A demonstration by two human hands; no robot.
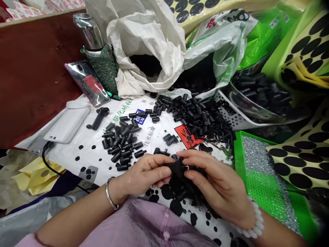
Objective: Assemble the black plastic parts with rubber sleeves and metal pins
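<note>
Broadly, I look down on a counter [33, 68] of dark red wood, with slumped white sacks [144, 34] at the back. A white printed sheet [84, 154] covers the working area. Right of centre on it spreads a big heap of short black tubes [200, 116], spilling out of an open sack. At the right edge sits a green tray [236, 154] holding tiny silvery bits. Left of centre lies a smaller cluster of black pieces [123, 140], apart from the heap. Near the front, my left hand [146, 171] and right hand [218, 185] meet over a loose scatter of more tubes. Both are pinched tight on one small black part [180, 168], held between thumbs and forefingers just above the sheet. A glint of metal shows at its right end. I judge the work to be well short of halfway. The small cluster looks dealt with and the far larger heap looks untouched, with just this one piece in my fingers.
</note>
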